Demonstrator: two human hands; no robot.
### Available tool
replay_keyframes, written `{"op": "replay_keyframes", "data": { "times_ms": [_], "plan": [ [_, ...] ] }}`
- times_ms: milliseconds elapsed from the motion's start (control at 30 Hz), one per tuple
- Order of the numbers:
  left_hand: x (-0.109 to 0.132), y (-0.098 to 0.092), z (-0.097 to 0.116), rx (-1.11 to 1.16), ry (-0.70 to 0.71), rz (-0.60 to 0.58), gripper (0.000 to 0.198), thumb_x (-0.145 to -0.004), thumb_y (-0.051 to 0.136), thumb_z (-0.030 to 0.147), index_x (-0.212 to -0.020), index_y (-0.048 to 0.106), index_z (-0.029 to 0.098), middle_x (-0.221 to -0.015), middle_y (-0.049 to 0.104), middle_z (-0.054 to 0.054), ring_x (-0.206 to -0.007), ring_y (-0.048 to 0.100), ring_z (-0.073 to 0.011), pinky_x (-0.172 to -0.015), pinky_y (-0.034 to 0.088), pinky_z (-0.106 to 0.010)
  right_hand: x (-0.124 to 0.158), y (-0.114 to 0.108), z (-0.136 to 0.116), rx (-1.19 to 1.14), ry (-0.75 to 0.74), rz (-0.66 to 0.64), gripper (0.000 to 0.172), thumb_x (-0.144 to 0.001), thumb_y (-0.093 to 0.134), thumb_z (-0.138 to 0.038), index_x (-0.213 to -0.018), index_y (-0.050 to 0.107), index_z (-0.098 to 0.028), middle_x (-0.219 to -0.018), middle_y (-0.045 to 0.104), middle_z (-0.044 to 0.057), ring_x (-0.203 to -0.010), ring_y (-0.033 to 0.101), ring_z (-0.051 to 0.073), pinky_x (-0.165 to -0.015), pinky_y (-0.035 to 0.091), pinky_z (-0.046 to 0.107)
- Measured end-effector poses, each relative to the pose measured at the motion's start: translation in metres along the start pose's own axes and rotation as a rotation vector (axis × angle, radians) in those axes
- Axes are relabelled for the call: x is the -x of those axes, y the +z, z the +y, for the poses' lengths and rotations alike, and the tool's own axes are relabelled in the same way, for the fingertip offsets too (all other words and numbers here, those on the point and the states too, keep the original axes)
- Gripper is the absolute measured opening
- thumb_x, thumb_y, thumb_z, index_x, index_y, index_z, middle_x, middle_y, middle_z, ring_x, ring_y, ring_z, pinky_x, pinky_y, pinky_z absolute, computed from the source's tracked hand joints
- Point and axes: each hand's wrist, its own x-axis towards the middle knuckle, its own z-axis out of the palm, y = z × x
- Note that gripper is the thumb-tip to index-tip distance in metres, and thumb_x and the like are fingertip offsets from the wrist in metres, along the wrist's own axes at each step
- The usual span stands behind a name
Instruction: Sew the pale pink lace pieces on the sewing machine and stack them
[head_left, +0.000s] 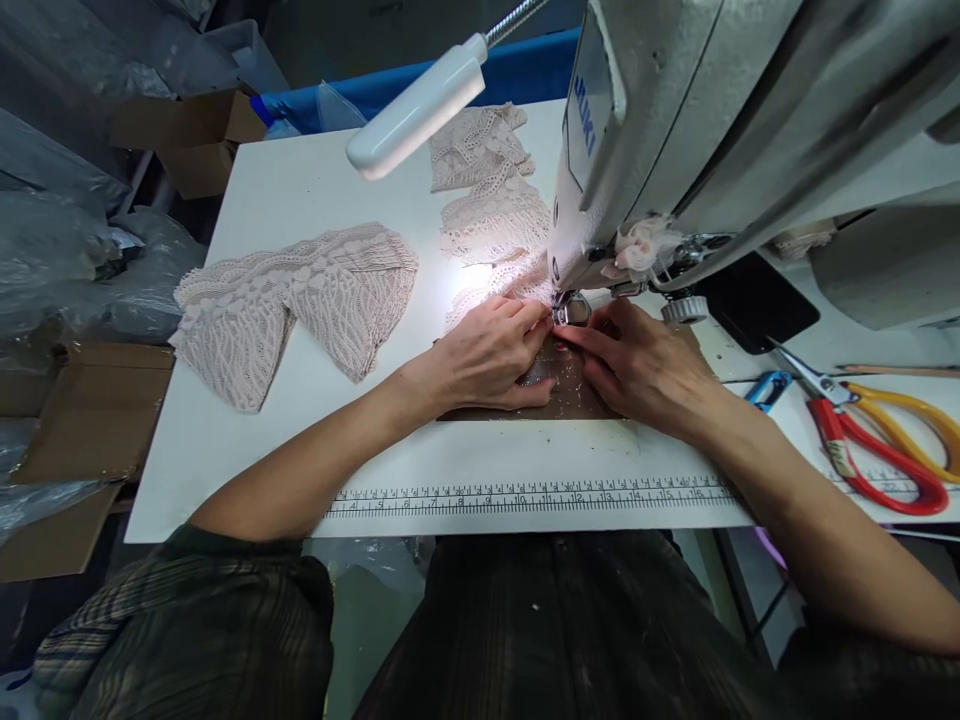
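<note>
My left hand (496,350) rests at the sewing machine's presser foot (559,312), fingers closed on the edge of a pale pink lace piece (517,280) and thumb low on the brown plate (536,408). From the other side my right hand (637,355) reaches in, index fingertip close to the foot and the other fingers curled. Whatever lies between its fingertips is too small to make out. The lace runs back from the foot in a chain of gathered pieces (495,215). To the left, a folded stack of lace (300,300) lies flat.
A white lamp (420,110) hangs over the table (277,190). On the right are red-and-yellow-handled scissors (885,430), a blue thread snipper (768,390) and a black phone-like slab (757,300). A measuring tape (517,497) lines the front edge. Cardboard boxes (105,410) stand left.
</note>
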Motion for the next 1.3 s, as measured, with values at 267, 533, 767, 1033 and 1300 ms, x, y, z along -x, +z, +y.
{"op": "replay_keyframes", "data": {
  "times_ms": [267,533,767,1033,1300],
  "plan": [
    [0.000,0.007,-0.007,-0.020,0.017,0.043,0.066,-0.097,0.040,0.062,-0.122,0.061,0.004,-0.117,0.061,-0.021,-0.099,0.059,-0.0306,-0.089,0.050,-0.046,-0.003,0.006,-0.005,-0.027,0.028,0.007,0.038,-0.096,0.043,-0.025,-0.121,0.070,-0.019,-0.103,0.065,0.016,-0.085,0.060,0.027,-0.070,0.049,0.038],
    [0.000,0.009,-0.011,-0.060,0.017,0.059,0.075,-0.094,0.043,0.068,-0.126,0.060,0.002,-0.118,0.061,-0.021,-0.098,0.060,-0.0295,-0.092,0.048,-0.045,-0.003,-0.009,0.003,-0.334,0.252,-0.009,0.045,-0.101,0.039,-0.043,-0.100,0.076,-0.017,-0.095,0.071,0.012,-0.074,0.065,0.021,-0.069,0.051,0.034],
    [0.001,0.008,-0.009,-0.006,-0.012,0.053,0.071,-0.095,0.043,0.065,-0.129,0.058,0.005,-0.121,0.061,-0.021,-0.104,0.059,-0.0312,-0.093,0.047,-0.048,-0.010,-0.011,0.013,-0.428,0.468,0.029,0.062,-0.101,0.031,-0.064,-0.088,0.069,-0.016,-0.087,0.071,0.013,-0.074,0.065,0.023,-0.068,0.051,0.037],
    [0.001,0.008,-0.010,0.027,-0.034,0.073,0.068,-0.093,0.049,0.062,-0.132,0.058,0.007,-0.119,0.061,-0.019,-0.104,0.060,-0.0308,-0.094,0.048,-0.048,0.003,0.004,0.004,-0.210,0.391,0.089,0.050,-0.104,0.031,-0.050,-0.104,0.070,-0.018,-0.096,0.064,0.014,-0.078,0.065,0.025,-0.068,0.051,0.039],
    [0.002,0.014,-0.014,0.115,-0.081,0.168,0.050,-0.099,0.045,0.049,-0.129,0.062,0.013,-0.119,0.065,-0.017,-0.114,0.060,-0.0308,-0.096,0.048,-0.049,0.007,0.000,0.012,-0.249,0.363,0.094,0.035,-0.098,0.043,-0.039,-0.097,0.072,-0.020,-0.089,0.066,0.009,-0.065,0.060,0.019,-0.062,0.049,0.034]
  ]
}}
